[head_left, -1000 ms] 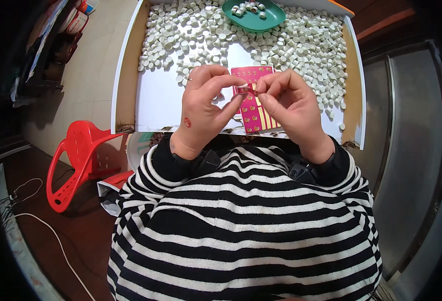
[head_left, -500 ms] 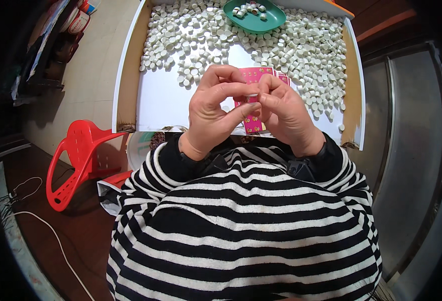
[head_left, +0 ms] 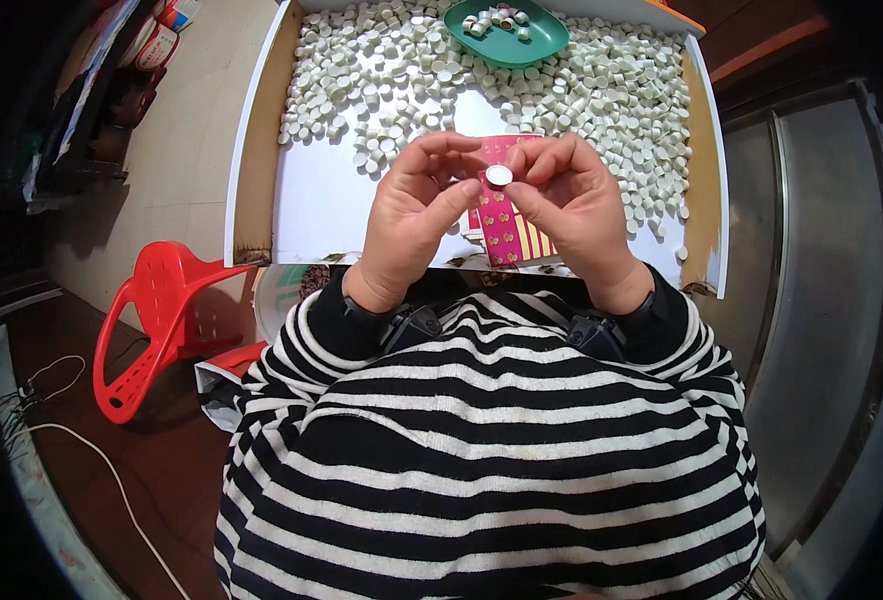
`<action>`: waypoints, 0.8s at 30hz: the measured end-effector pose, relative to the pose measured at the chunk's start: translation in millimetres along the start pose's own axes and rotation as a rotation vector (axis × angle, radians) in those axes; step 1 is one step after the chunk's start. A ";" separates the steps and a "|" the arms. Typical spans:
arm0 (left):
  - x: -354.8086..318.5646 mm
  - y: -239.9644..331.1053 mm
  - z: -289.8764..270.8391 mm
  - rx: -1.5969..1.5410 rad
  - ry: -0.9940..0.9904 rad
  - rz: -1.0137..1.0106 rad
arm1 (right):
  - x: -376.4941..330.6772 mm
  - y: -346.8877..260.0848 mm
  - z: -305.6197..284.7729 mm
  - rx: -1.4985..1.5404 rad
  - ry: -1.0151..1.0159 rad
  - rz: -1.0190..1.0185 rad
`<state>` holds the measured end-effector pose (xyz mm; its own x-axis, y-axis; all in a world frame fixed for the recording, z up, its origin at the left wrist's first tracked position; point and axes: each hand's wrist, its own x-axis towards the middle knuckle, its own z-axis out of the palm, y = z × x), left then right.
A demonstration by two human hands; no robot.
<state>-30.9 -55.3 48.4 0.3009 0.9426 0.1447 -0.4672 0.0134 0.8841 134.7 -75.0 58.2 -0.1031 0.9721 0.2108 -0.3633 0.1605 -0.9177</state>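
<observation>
**A:** What are the hands doing?

**B:** The left hand (head_left: 416,225) and right hand (head_left: 571,205) meet over the near half of the white tray-like table (head_left: 311,205). A small round white disc (head_left: 499,176) sits pinched between the thumbs and fingertips of both, fingers curled close around it. Beneath them lies a pink patterned card with yellow stripes (head_left: 506,225); whether either hand touches it I cannot tell.

**A:** Where is there room to move?

**B:** From the disc, the bare white patch at 8 to 9 o'clock is open, running to the brown wooden side wall (head_left: 259,170). At 12 o'clock, and round to 3 o'clock, small white cylindrical caps (head_left: 401,70) lie thick, reaching the far rim and the right wall. At 6 o'clock the table's near edge runs just beside the wrists, with the striped black-and-white sweater (head_left: 491,460) below it.

**A:** Counts?

**B:** One disc, one card, one green oval dish (head_left: 546,35) at 12 o'clock with roughly eight caps in it. The loose caps are too many to count. One red plastic stool (head_left: 156,320) stands on the floor at 8 o'clock, well apart, with a white cable (head_left: 91,450) beyond it.
</observation>
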 end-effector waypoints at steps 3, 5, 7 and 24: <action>-2.4 2.8 -8.4 -0.018 -0.084 -0.184 | -2.4 7.4 -1.7 -0.232 -0.023 -0.031; -3.6 3.6 -7.6 0.016 -0.072 -0.195 | -3.9 8.6 -0.7 -0.344 -0.039 -0.045; -4.6 4.3 -7.0 0.082 -0.057 -0.214 | -5.7 5.8 1.0 -0.440 -0.052 0.003; -11.0 -16.4 -98.0 1.393 0.058 0.177 | -7.7 16.5 -24.6 -0.568 -0.043 0.260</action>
<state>-108.1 -33.2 -11.2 0.2757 0.9095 0.3110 0.7116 -0.4106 0.5701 152.3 -75.6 33.2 -0.1635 0.9857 -0.0413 0.2267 -0.0032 -0.9740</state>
